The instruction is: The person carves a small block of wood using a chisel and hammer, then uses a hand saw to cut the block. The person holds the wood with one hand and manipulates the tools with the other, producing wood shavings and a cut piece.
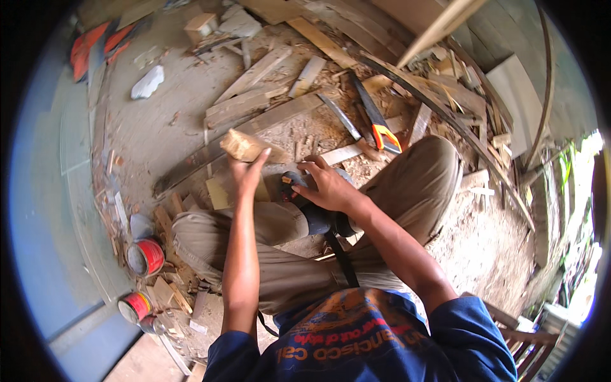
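Rough wooden block (pixel 243 146), plastic saw handle (pixel 378 134), cloth trousers (pixel 414 184)

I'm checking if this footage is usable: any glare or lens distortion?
Head view throughout: glare around the plants at far right; the floor at right looks overbright; fisheye bending curves the blue surface at left; the wood block in the left hand shows fairly clearly.

Orange and red lettering (pixel 356 328), upside down, on navy T-shirt (pixel 455 337); red-can labels (pixel 154 253) too small to read.
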`<act>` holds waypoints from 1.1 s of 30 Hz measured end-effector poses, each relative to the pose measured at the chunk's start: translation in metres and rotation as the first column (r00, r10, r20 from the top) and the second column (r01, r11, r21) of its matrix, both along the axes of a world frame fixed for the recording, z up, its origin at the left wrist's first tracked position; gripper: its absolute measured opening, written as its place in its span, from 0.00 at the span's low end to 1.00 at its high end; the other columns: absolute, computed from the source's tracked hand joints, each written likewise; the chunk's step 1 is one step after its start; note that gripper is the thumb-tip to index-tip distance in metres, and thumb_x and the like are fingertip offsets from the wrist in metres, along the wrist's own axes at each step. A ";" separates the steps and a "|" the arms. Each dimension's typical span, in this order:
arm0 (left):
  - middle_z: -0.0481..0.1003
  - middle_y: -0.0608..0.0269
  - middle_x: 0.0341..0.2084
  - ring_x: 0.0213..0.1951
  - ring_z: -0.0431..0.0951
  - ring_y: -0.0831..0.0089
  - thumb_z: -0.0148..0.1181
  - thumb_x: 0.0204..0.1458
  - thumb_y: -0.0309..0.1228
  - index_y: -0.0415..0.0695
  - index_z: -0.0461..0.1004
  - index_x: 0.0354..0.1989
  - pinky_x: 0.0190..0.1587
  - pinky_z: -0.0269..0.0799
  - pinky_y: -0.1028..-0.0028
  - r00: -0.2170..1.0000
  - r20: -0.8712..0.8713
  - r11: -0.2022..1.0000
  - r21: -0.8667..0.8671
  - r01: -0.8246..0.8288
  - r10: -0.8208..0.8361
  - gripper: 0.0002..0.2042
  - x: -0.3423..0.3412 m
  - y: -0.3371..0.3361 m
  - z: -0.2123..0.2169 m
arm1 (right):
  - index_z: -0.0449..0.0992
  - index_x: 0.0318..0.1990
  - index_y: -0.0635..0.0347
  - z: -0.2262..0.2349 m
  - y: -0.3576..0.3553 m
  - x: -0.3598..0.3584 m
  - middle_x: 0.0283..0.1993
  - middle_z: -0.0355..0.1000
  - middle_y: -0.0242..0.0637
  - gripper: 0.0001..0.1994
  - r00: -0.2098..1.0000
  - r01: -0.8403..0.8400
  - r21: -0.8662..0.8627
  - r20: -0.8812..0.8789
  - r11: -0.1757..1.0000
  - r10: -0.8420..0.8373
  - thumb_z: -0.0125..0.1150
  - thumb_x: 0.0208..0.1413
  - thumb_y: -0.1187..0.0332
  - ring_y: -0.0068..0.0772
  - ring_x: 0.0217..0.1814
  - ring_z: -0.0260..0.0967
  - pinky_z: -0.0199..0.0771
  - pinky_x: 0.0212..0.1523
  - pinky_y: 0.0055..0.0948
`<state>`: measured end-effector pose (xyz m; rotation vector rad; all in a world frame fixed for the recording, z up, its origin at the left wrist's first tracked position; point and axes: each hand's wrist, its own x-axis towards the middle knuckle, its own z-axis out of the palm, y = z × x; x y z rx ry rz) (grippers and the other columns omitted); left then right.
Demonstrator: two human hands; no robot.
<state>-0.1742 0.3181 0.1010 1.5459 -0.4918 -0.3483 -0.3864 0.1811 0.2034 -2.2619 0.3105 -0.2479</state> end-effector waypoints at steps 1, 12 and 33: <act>0.78 0.61 0.45 0.45 0.78 0.72 0.80 0.46 0.28 0.36 0.73 0.50 0.49 0.76 0.69 0.998 -0.045 0.998 0.041 0.044 -0.042 0.25 -0.005 0.001 0.012 | 0.72 0.57 0.67 0.015 -0.009 -0.007 0.55 0.71 0.57 0.26 0.999 0.018 0.015 -0.030 1.000 -0.017 0.69 0.59 0.57 0.56 0.57 0.73 0.75 0.56 0.44; 0.81 0.59 0.44 0.44 0.80 0.72 0.75 0.51 0.26 0.32 0.76 0.49 0.50 0.75 0.70 0.980 -0.112 0.961 0.203 0.187 -0.166 0.19 -0.024 -0.006 0.045 | 0.81 0.34 0.68 0.013 -0.197 0.019 0.29 0.79 0.49 0.23 0.757 0.640 -0.012 -0.167 0.769 -0.632 0.61 0.61 0.51 0.41 0.34 0.80 0.78 0.39 0.38; 0.82 0.61 0.46 0.49 0.80 0.70 0.75 0.52 0.33 0.39 0.78 0.51 0.53 0.74 0.69 0.987 -0.156 0.978 0.207 -0.005 0.038 0.20 -0.054 0.006 0.053 | 0.58 0.73 0.63 -0.283 -0.220 -0.042 0.66 0.63 0.47 0.35 0.519 0.352 -0.814 -0.241 0.462 -0.820 0.52 0.63 0.52 0.46 0.65 0.64 0.65 0.58 0.49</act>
